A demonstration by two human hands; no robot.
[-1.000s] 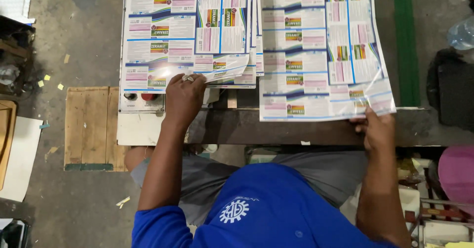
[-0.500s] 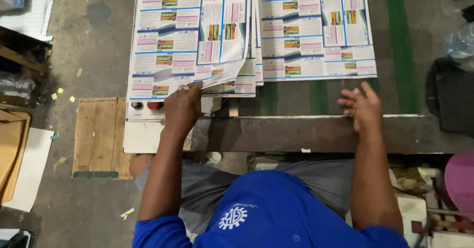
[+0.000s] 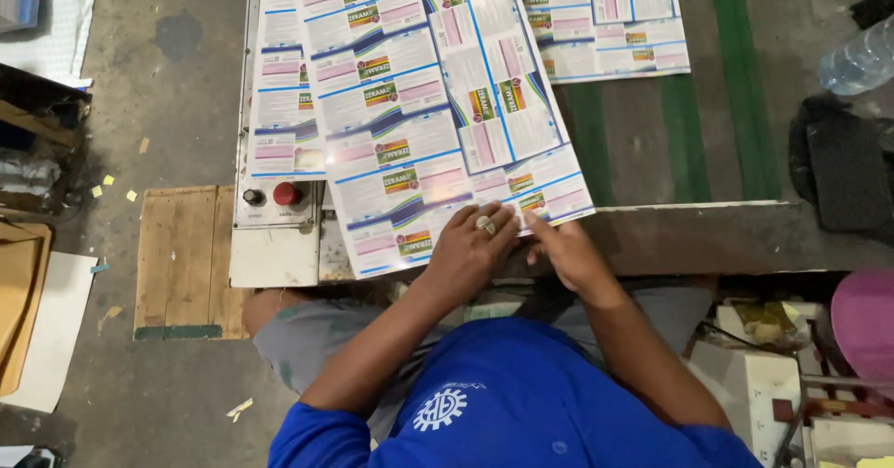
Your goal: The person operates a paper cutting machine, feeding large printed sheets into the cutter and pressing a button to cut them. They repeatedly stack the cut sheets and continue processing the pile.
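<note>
Both hands, left and right, pinch the near edge of one sheet; some sheets lie in the right pile, many remain beneath.

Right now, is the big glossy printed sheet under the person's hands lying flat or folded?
Flat and unfolded: the glossy printed sheet lies spread, skewed, with both hands, left and right, on its near edge.

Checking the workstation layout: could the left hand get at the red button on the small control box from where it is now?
Probably yes. The left hand rests on the tilted printed sheet; the red button lies uncovered to its left, with nothing between them.
</note>
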